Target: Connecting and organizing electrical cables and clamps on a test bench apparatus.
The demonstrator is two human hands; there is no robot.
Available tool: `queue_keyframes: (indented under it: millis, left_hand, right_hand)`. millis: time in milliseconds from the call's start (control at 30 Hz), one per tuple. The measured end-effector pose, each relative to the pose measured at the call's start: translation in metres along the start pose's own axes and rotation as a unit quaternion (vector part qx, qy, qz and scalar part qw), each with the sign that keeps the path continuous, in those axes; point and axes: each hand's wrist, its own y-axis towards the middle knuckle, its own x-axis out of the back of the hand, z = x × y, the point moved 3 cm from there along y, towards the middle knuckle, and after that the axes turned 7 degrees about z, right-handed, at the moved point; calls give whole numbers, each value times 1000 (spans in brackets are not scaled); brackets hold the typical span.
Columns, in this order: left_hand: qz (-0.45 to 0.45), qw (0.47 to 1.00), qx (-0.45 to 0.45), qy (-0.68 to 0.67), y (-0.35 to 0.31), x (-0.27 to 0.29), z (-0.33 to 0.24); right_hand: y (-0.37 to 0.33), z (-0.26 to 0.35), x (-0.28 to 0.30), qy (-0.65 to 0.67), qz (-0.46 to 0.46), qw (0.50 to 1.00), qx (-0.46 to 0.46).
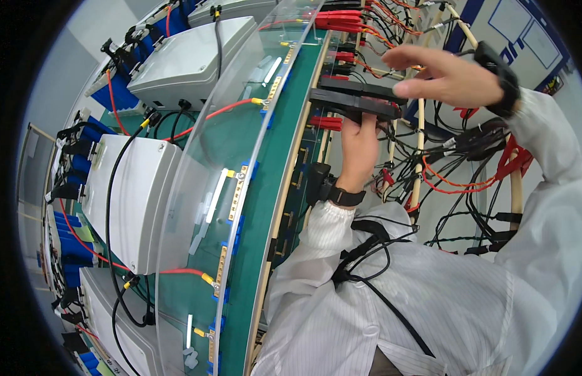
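Observation:
My left hand [361,145] is wrapped from below round a long, flat black object in two layers [353,103], which lies across the bench's right edge; its exact kind is not clear. My right hand [444,76] hovers at the right end of this object. Its fingers are apart and slightly blurred, and the thumb is close to the upper black layer. Red clamps [327,122] sit just below the object, and more red clamps [338,22] are bunched farther along the same edge. A black wrist strap [346,195] is on each arm.
White boxes [137,200] with blue units and cables stand left on the green bench [266,163]. A clear plastic guard [203,163] runs before brass terminal bars [237,194]. To the right, tangled black and red cables [472,147] hang on a pipe frame [420,138]. A cord [391,301] crosses my white coat.

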Motion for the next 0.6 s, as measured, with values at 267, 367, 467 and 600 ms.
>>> queue_keyframes:
  millis: [267, 367, 467, 600]
  left_hand:
    - [-2, 986, -62, 155, -9, -3, 2]
    - [-15, 974, -87, 208, -16, 0, 0]
    - [-12, 955, -93, 281, -25, 3, 6]
    - [-26, 944, -68, 321, -30, 3, 4]
  right_hand:
    - [20, -18, -38, 149, 99, 984, 7]
    - [25, -14, -34, 147, 145, 978, 13]
    - [29, -22, -23, 109, 200, 971, -76]
    - [45, -25, -28, 183, 128, 968, -116]
